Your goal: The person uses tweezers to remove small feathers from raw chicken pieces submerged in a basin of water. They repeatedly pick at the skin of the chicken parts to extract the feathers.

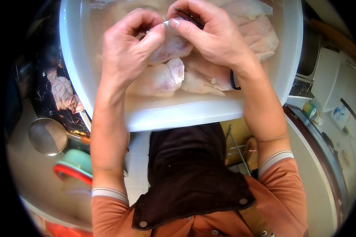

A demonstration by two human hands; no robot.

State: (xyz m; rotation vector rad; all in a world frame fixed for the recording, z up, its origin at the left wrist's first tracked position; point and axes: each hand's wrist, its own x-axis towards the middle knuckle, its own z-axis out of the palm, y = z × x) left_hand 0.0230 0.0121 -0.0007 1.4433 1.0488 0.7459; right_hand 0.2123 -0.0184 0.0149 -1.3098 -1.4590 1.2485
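Over a large white plastic tub (178, 117) of cloudy water, my left hand (130, 44) and my right hand (207, 35) meet, thumbs nearly touching. Between them they pinch the pale edge of a piece of raw poultry (176, 47). A thin dark metal tool, its kind unclear, lies inside my right hand's curled fingers. Below the held piece, another raw poultry piece (157, 78) shows a cut end. More raw pieces (258, 35) lie at the tub's right side, partly behind my right forearm. Around my right wrist sits a dark band.
A crumpled striped cloth (63, 91) lies on the black marbled counter at left. Lower down are a round strainer or pan (48, 136) with a wooden handle, and a green basin (77, 161) with a red one. A metal rack stands below the tub's right side.
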